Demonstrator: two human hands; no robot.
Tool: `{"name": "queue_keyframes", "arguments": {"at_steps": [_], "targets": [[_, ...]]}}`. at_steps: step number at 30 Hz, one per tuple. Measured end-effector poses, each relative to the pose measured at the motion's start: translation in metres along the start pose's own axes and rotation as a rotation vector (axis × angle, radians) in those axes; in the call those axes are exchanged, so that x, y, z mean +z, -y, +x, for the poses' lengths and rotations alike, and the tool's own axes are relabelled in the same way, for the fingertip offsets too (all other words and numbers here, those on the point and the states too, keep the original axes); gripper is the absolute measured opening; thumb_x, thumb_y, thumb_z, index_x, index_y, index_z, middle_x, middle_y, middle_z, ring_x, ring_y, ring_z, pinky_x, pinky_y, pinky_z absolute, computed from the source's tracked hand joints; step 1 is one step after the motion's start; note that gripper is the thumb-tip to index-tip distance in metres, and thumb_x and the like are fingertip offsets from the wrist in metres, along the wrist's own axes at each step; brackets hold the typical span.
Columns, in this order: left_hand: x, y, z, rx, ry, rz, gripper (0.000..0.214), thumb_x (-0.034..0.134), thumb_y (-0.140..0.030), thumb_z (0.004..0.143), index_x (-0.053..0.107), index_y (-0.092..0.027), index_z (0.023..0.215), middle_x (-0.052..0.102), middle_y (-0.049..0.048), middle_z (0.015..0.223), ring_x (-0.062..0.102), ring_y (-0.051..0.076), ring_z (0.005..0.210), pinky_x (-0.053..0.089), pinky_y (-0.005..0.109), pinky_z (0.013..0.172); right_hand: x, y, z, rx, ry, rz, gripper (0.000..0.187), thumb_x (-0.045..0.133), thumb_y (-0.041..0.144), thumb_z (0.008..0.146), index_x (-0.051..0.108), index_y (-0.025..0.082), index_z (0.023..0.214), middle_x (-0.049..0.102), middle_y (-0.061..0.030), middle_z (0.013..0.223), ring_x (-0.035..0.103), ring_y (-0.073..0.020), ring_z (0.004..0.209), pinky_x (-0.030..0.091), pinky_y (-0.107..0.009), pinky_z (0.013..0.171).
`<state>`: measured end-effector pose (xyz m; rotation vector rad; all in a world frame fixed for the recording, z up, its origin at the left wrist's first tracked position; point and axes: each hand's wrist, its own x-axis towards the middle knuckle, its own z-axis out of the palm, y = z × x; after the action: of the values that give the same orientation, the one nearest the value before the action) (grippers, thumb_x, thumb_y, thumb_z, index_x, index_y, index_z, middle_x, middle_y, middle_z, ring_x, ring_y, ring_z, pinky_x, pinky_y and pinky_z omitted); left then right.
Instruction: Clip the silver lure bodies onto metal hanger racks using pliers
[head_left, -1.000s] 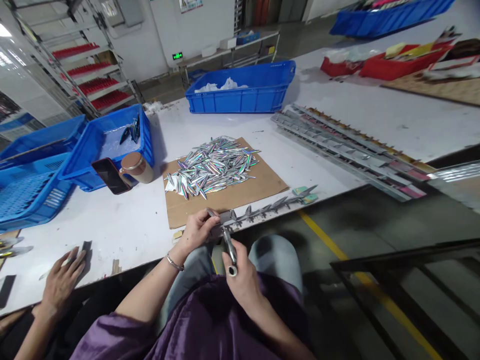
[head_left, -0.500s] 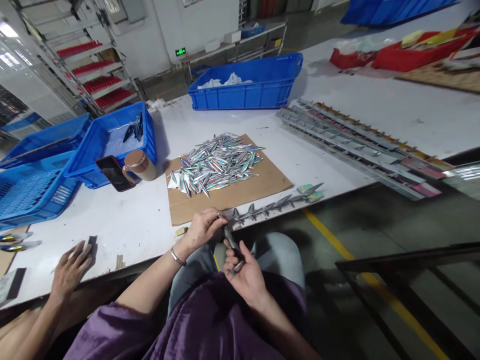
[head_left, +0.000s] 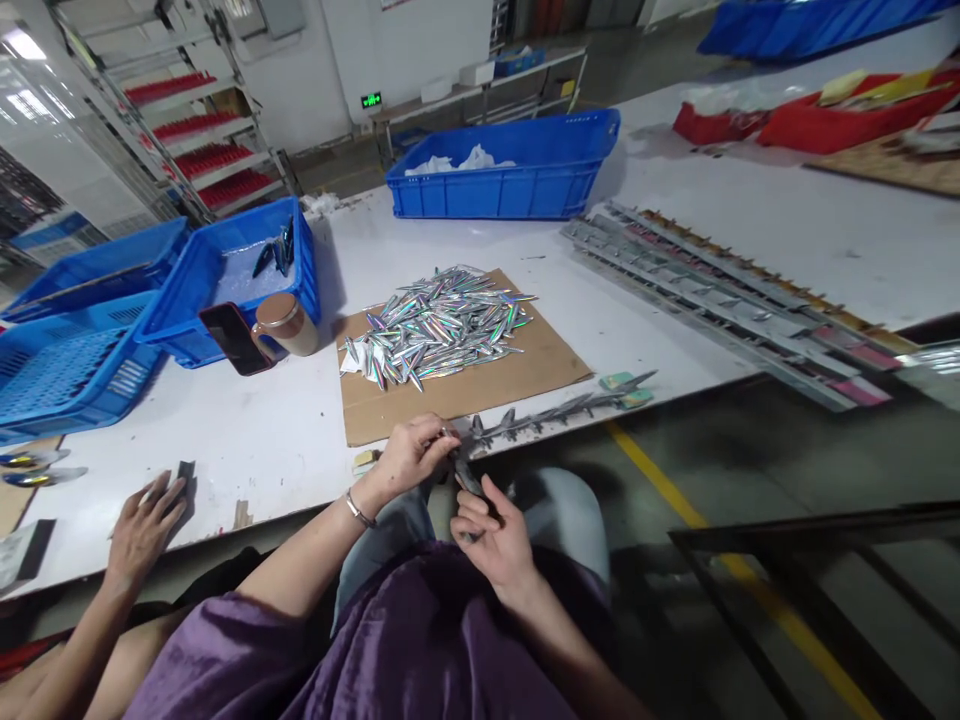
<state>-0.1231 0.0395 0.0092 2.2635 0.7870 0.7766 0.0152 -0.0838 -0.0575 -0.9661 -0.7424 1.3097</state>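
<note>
My left hand point(head_left: 414, 455), wearing a metal bracelet, pinches a small silver piece point(head_left: 448, 433) between thumb and fingertips; its shape is mostly hidden. My right hand point(head_left: 491, 525) is wrapped round a dark grey elongated tool point(head_left: 469, 480), whose upper end reaches my left fingertips. Both hands are over my lap at the table edge. Beyond them a pile of shiny, iridescent fish-shaped lure pieces point(head_left: 442, 325) lies on a cardboard sheet point(head_left: 465, 395). Right of my left hand, a row of dark grey metal holders point(head_left: 540, 415) runs along the table edge, touching a green-yellow block point(head_left: 626, 388).
A co-worker's hand point(head_left: 146, 525) rests on a dark block at the left. A phone point(head_left: 234, 340) leans by a lidded mug point(head_left: 289, 325) near blue crates point(head_left: 300, 260). A blue bin point(head_left: 495, 190) stands behind the pile. Long metal racks point(head_left: 720, 300) lie at the right.
The right hand has turned slightly round the tool, and less of its lower end shows. The left hand keeps its pinch. The whole view has shifted slightly.
</note>
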Motion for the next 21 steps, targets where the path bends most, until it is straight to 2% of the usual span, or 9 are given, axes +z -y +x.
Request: {"name": "queue_keyframes", "arguments": {"at_steps": [2, 3, 6, 8, 10, 13, 17, 19, 21], "targets": [[0.002, 0.002, 0.000, 0.003, -0.003, -0.002, 0.030, 0.058, -0.037, 0.102, 0.063, -0.018, 0.124, 0.064, 0.0112, 0.128, 0.066, 0.021, 0.108, 0.058, 0.042, 0.092, -0.006, 0.002, -0.002, -0.003, -0.036, 0.067, 0.033, 0.050, 0.049, 0.101, 0.066, 0.022, 0.091, 0.051, 0.0057, 0.058, 0.039, -0.0098, 0.043, 0.040, -0.023, 0.047], [0.004, 0.003, 0.000, 0.005, -0.007, -0.003, 0.031, 0.051, -0.039, 0.105, 0.065, -0.015, 0.118, 0.066, 0.0128, 0.126, 0.068, 0.021, 0.109, 0.057, 0.042, 0.090, -0.011, 0.004, -0.003, -0.067, -0.069, -0.081, 0.028, 0.054, 0.047, 0.099, 0.067, 0.022, 0.100, 0.058, 0.0027, 0.065, 0.048, -0.0121, 0.050, 0.044, -0.026, 0.053], [0.008, 0.005, -0.001, -0.001, -0.037, 0.000, 0.057, 0.026, -0.045, 0.110, 0.069, -0.011, 0.094, 0.071, 0.0180, 0.119, 0.070, 0.027, 0.115, 0.053, 0.042, 0.081, -0.020, 0.011, -0.008, -0.366, -0.111, -0.842, 0.027, 0.057, 0.034, 0.098, 0.066, 0.021, 0.121, 0.069, -0.0074, 0.085, 0.063, -0.0215, 0.072, 0.049, -0.037, 0.072], [0.011, 0.006, -0.001, -0.020, -0.069, 0.019, 0.056, 0.034, -0.050, 0.108, 0.071, -0.016, 0.085, 0.074, 0.0172, 0.113, 0.070, 0.031, 0.117, 0.054, 0.042, 0.080, -0.021, 0.013, -0.009, -0.489, -0.065, -1.270, 0.030, 0.050, 0.023, 0.099, 0.066, 0.017, 0.123, 0.069, -0.0112, 0.085, 0.063, -0.0244, 0.073, 0.047, -0.040, 0.075], [0.011, 0.005, -0.001, -0.041, -0.051, 0.045, 0.043, 0.048, -0.050, 0.103, 0.074, -0.021, 0.086, 0.075, 0.0151, 0.109, 0.070, 0.032, 0.116, 0.055, 0.042, 0.083, -0.019, 0.012, -0.008, -0.518, -0.043, -1.487, 0.034, 0.043, 0.015, 0.100, 0.066, 0.015, 0.125, 0.068, -0.0125, 0.081, 0.063, -0.0246, 0.068, 0.046, -0.040, 0.072], [0.009, 0.002, 0.000, -0.050, 0.025, 0.071, 0.028, 0.057, -0.044, 0.100, 0.075, -0.022, 0.093, 0.075, 0.0144, 0.107, 0.071, 0.028, 0.111, 0.056, 0.040, 0.085, -0.018, 0.007, -0.005, -0.461, -0.032, -1.376, 0.032, 0.047, 0.020, 0.099, 0.061, 0.016, 0.128, 0.070, -0.0123, 0.085, 0.065, -0.0251, 0.069, 0.047, -0.038, 0.068], [0.001, -0.006, 0.002, -0.033, 0.046, 0.093, 0.012, 0.064, -0.025, 0.093, 0.074, -0.020, 0.098, 0.076, 0.0112, 0.099, 0.072, 0.023, 0.096, 0.056, 0.034, 0.083, -0.025, 0.001, 0.000, -0.293, -0.025, -0.754, 0.032, 0.054, 0.040, 0.096, 0.054, 0.021, 0.122, 0.072, -0.0076, 0.093, 0.069, -0.0230, 0.080, 0.052, -0.033, 0.070], [-0.010, -0.008, 0.008, -0.020, 0.145, 0.110, 0.021, 0.063, -0.012, 0.088, 0.073, -0.019, 0.106, 0.076, 0.0083, 0.102, 0.072, 0.020, 0.094, 0.055, 0.029, 0.084, -0.029, 0.000, 0.002, -0.214, -0.042, -0.564, 0.034, 0.056, 0.047, 0.095, 0.054, 0.021, 0.117, 0.070, -0.0063, 0.092, 0.067, -0.0217, 0.080, 0.054, -0.033, 0.072], [-0.025, -0.008, 0.021, -0.038, 0.263, 0.243, 0.032, 0.058, -0.005, 0.087, 0.072, -0.019, 0.113, 0.076, 0.0065, 0.106, 0.072, 0.019, 0.094, 0.054, 0.026, 0.084, -0.029, -0.001, 0.002, -0.153, -0.047, -0.491, 0.036, 0.059, 0.049, 0.092, 0.056, 0.021, 0.116, 0.068, -0.0051, 0.088, 0.065, -0.0208, 0.077, 0.054, -0.032, 0.070]]}}
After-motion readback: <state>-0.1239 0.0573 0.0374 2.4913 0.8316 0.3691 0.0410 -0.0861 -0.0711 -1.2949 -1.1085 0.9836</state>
